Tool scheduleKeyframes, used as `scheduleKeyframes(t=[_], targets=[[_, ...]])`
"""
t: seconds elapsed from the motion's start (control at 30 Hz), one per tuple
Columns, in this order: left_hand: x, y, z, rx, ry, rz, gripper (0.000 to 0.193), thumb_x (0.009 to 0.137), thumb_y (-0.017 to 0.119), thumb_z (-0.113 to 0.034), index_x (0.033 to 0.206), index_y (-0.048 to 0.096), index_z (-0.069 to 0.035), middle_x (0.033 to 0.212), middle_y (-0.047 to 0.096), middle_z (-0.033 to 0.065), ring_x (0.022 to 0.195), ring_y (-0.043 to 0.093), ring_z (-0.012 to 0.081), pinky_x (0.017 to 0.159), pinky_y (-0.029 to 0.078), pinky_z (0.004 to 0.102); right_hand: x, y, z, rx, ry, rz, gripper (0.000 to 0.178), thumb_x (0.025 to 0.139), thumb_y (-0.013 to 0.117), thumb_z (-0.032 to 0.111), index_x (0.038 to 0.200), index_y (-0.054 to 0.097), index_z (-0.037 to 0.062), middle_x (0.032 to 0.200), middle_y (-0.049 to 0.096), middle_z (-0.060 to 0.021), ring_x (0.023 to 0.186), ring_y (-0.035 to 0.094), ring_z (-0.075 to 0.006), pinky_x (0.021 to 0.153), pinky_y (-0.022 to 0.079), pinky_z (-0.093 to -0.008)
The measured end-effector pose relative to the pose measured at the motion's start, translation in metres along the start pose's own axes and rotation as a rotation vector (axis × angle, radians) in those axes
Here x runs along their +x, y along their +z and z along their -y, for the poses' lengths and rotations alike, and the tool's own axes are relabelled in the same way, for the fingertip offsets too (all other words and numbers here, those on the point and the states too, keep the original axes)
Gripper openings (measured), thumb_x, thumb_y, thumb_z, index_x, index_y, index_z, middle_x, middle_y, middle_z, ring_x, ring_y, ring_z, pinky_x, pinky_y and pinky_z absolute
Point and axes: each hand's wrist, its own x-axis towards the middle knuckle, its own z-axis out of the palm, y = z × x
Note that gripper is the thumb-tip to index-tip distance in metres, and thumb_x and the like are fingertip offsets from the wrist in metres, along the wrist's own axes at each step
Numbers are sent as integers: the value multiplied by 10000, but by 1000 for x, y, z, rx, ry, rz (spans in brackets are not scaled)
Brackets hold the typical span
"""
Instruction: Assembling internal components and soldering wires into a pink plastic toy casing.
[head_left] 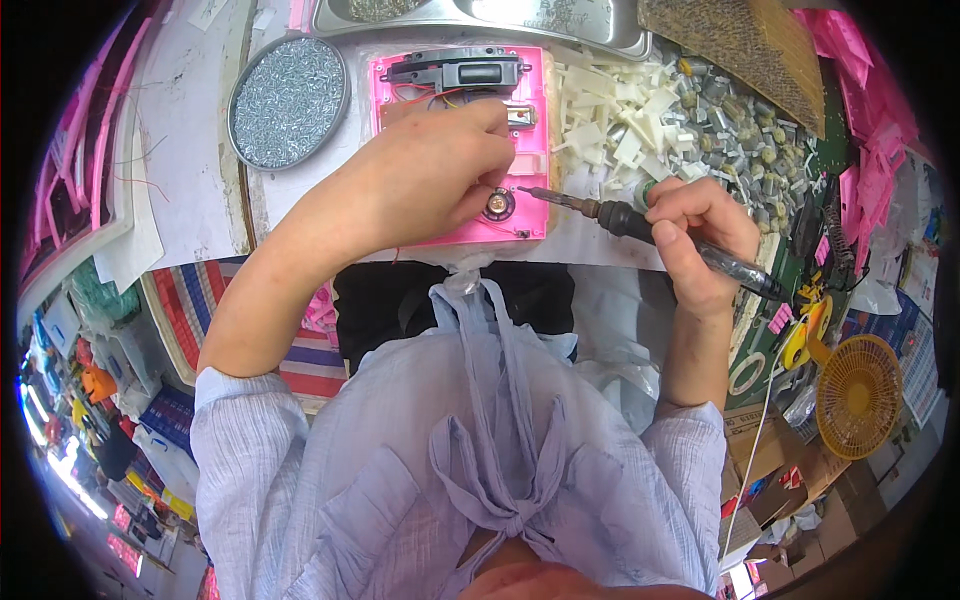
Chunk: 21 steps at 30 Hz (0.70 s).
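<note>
- Your white worktable carries everything; the pink casing lies on it straight in front of you, inner side up. Brace it flat, since a sliding casing would probably spoil the contact.
- Your left hand reaches over the casing from the left, fingers curled down inside. Whether they pinch a wire or just press is hidden. Hold them well aside of the tip.
- Your right hand wraps the tool's dark handle, thumb and fingers closed around it like a thick pen. A relaxed wrist should steady the point.
- The round dish of small metal pieces sits left of the casing, apart from the tool.
- The tool slants down to the left. If it is a hot iron, which I cannot confirm, mind the thin wires.
- The round metal-centred part sits near the casing's lower right, just beside the tip; come in slowly, and touch only the spot you mean.
</note>
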Motion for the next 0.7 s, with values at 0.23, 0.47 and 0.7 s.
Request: scheduleKeyframes(t=[0.23,0.47,0.7], targets=[[-1,2,-2,-8,14,-44,140,815,706,-32,860,578,1,923,539,116,793,600,322,679,485,409,1,-2,-3,8,-17,25,97,792,742,67,839,685,4,674,598,1,577,503,-60,535,355,-224],[-5,7,-5,8,-39,-62,122,813,694,-89,886,622,-22,1000,585,120,869,633,347,748,523,445,4,6,2,-65,-78,50,81,762,741,48,816,683,31,656,599,-16,532,505,-92,500,368,-250],[-5,9,-4,20,15,-99,123,799,692,-63,880,614,-14,1001,582,124,839,641,343,712,534,438,6,12,2,-140,-177,79,101,714,730,30,798,678,52,637,583,-25,520,494,-133,493,370,-272]])
